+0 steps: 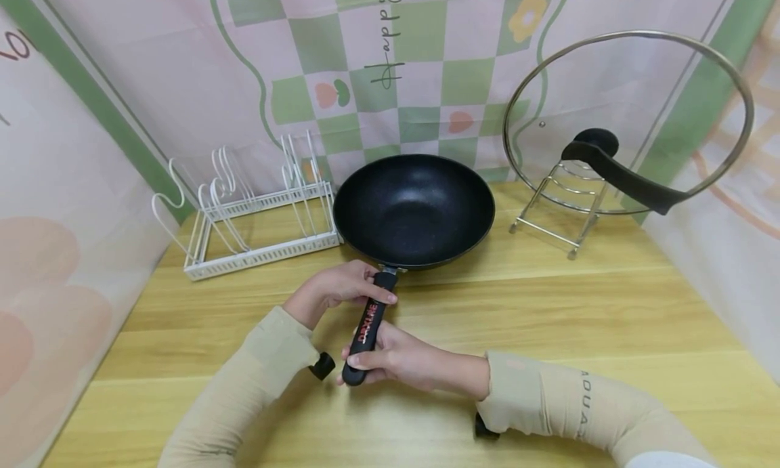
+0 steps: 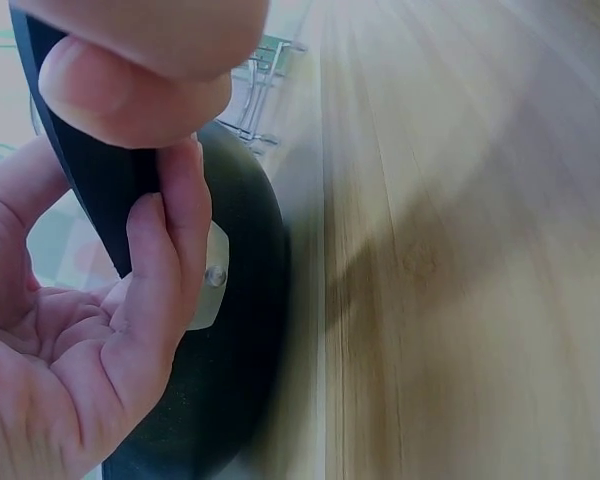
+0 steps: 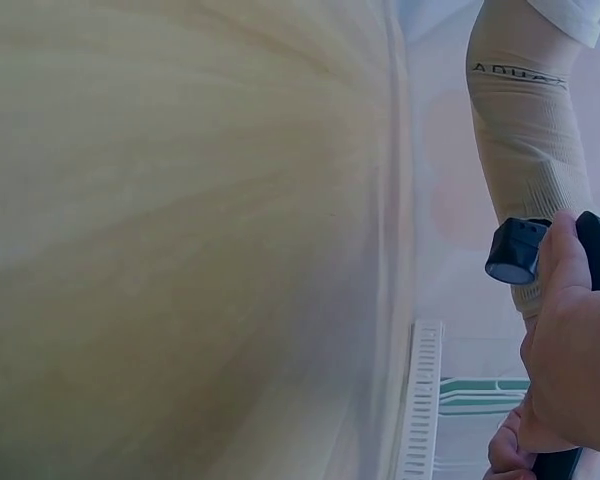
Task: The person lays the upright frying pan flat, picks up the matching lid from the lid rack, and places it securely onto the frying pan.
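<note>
Pale pink cloth backdrop [image 1: 420, 41], patterned with green checks, hearts and flowers; the word "Happy" is printed on it sideways. A wood-grained surface [image 1: 609, 332] is set in front.

On the surface, near the backdrop and roughly central: a black pan [image 1: 414, 217], its bowl turned up toward the head camera, its handle [image 1: 368, 329] pointed back toward the person. Whether its base is fully rested on the wood cannot be told. Red letters are printed along the handle.

The handle is held in both hands. By the left hand [image 1: 344, 285] it is grasped close to the bowl: narrow grip, thumb laid across the top, fingers curled around the underside, as seen in the left wrist view. By the right hand [image 1: 405, 354] the free end is held, grip also closed, thumb pressed on top, fingers beneath.

To the pan's left, just beside its rim, a white wire rack [image 1: 265, 254] is placed, its upright loops spaced along the base. To the right, apart from the pan, a glass lid [image 1: 646, 102] with a metal rim and black handle piece is stood on edge in a small metal stand [image 1: 548, 233].

Beige sleeves [image 1: 262, 359] are worn on both forearms.
</note>
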Tool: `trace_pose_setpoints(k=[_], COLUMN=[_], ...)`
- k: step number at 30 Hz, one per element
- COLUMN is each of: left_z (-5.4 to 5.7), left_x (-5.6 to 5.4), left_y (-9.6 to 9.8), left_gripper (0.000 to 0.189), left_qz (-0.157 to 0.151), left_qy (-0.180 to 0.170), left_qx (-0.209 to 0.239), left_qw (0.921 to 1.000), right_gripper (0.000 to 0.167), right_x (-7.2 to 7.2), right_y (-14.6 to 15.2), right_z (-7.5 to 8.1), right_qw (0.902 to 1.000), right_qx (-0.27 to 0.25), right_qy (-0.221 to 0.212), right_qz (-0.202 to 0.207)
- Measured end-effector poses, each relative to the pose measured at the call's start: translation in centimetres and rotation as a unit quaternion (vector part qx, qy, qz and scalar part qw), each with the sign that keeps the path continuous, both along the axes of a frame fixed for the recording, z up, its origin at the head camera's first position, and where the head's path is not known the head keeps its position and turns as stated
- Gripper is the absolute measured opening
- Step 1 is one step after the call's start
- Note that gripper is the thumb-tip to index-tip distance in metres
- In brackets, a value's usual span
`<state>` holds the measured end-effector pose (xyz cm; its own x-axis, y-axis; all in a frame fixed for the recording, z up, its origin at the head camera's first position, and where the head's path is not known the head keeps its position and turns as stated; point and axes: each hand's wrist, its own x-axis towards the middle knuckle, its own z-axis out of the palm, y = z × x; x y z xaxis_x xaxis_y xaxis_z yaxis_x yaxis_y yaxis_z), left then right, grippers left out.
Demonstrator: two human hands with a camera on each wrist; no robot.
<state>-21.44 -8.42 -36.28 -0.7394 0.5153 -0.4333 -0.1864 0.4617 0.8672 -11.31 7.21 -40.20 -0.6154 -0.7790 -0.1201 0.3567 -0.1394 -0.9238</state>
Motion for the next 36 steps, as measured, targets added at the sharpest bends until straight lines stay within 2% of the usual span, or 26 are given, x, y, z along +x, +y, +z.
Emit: trace_pose_setpoints(k=[21,29,36], left_z=[-0.27,-0.46,-0.64], left_x=[0.44,0.44,0.47], left_y=[-0.35,-0.70,-0.99], left_gripper=[0.011,0.012,0.013], left_qz=[0.005,-0.004,-0.004], left_qy=[-0.019,-0.039,-0.049], left_qx=[0.050,0.079,0.097], left_qw=[0.9986,0.9961,0.9941], right_gripper=[0.045,0.036,0.040], right_x=[-0.07,-0.11,-0.18], right_y=[-0.17,-0.41,-0.62], right_z=[0.08,0.06,-0.10], right_qw=[0.9999,1.0000,1.0000], right_qx=[0.005,0.005,-0.004], right_qy=[-0.010,-0.005,-0.001], right_qz=[-0.008,-0.002,0.000])
